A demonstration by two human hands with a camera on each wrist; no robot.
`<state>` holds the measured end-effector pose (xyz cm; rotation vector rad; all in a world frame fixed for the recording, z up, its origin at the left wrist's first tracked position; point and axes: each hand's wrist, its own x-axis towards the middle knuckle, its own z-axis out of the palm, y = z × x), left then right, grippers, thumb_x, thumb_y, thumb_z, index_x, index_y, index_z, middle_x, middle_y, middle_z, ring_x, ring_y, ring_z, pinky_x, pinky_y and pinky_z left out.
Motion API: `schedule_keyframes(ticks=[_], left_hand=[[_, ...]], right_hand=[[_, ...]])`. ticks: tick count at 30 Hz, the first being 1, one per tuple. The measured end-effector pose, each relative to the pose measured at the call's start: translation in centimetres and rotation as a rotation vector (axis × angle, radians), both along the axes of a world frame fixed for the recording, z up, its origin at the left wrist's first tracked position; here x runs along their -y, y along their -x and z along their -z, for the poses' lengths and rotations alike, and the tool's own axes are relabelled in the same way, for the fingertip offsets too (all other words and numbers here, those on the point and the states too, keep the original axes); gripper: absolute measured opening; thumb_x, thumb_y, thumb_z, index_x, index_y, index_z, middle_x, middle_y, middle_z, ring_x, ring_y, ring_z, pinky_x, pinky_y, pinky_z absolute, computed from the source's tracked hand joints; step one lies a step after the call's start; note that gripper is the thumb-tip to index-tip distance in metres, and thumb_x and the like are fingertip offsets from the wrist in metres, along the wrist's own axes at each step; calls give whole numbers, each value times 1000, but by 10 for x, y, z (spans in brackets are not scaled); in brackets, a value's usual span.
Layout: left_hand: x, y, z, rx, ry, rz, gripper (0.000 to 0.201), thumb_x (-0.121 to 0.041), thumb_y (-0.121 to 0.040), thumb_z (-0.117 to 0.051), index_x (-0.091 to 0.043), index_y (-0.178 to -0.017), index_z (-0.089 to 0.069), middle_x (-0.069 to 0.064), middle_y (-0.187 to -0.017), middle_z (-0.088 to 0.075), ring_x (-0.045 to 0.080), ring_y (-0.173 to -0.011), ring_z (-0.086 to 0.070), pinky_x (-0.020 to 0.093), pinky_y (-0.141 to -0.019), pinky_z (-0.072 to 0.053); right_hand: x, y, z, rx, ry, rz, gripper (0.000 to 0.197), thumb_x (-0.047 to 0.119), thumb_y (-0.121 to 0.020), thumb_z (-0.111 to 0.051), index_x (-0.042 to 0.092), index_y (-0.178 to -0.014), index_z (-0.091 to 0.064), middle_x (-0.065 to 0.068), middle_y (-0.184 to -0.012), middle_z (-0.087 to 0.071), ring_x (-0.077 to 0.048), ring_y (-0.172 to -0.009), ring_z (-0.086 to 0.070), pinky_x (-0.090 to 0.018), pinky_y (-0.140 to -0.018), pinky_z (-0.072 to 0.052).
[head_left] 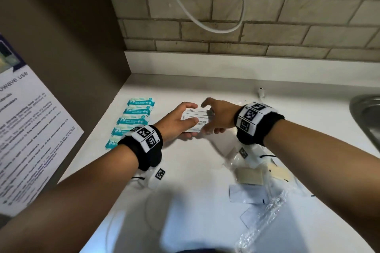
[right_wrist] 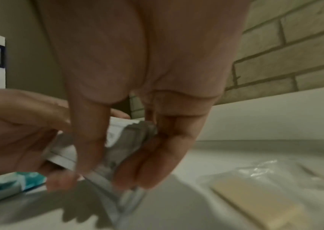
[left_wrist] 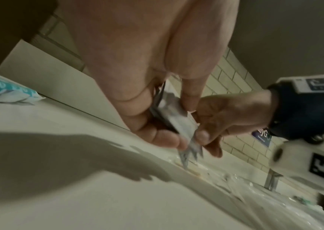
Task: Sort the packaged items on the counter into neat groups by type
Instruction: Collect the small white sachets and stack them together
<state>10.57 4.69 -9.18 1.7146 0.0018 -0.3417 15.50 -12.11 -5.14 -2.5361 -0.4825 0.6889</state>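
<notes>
Both hands hold a small stack of white sachets (head_left: 196,119) with black print, a little above the white counter (head_left: 185,170). My left hand (head_left: 181,121) grips its left end, thumb on top and fingers beneath. My right hand (head_left: 213,117) holds the right end between thumb and fingers. The left wrist view shows the sachets (left_wrist: 175,123) edge-on between both hands; in the right wrist view they (right_wrist: 118,149) are pinched likewise. A neat column of several teal-and-white packets (head_left: 131,122) lies at the left.
Loose clear-wrapped items, a tan bar (head_left: 249,175) and pale blue sachets (head_left: 246,194), lie scattered at the right front. A steel sink (head_left: 368,117) is at the far right. A dark panel with a notice (head_left: 26,129) bounds the left, a brick wall the back.
</notes>
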Motion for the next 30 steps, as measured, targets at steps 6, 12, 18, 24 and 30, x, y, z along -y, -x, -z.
schedule_keyframes(ticks=[6, 12, 18, 24, 30], left_hand=[[-6, 6, 6, 109, -626, 243, 30, -12, -94, -49, -17, -122, -40, 9, -113, -62, 25, -93, -60, 36, -79, -50], [-1, 8, 4, 247, -1185, 393, 30, -29, -99, -42, -13, -125, -43, 10, -120, -53, 30, -100, -57, 36, -83, -44], [10, 12, 14, 166, -1075, 382, 41, -22, -93, -46, -10, -131, -36, 11, -124, -39, 33, -92, -58, 41, -83, -47], [7, 10, 12, 120, -1067, 337, 38, -23, -93, -47, -14, -129, -36, 8, -120, -35, 29, -82, -57, 37, -75, -46], [5, 19, 14, 185, -1083, 392, 44, -24, -88, -52, -15, -128, -35, 3, -122, -29, 22, -73, -49, 34, -70, -41]], right_hand=[[-10, 11, 11, 211, 328, -206, 26, 26, -77, -74, 16, -89, -53, -2, -84, -64, -16, -60, -57, -26, -53, -47], [-11, 25, 34, 410, 528, -284, 43, 43, -90, -58, 17, -122, -48, -5, -113, -56, -28, -97, -63, -33, -69, -42], [-11, 29, 40, 297, 467, -221, 35, 36, -93, -53, 13, -119, -48, -10, -108, -55, -31, -93, -62, -35, -70, -45], [-10, 26, 31, 169, 306, -198, 43, 20, -78, -74, 7, -114, -53, -7, -100, -60, -25, -90, -57, -32, -75, -46], [-8, 25, 34, 192, 365, -220, 21, 20, -88, -61, 14, -105, -51, 3, -72, -46, -24, -78, -51, -31, -68, -39]])
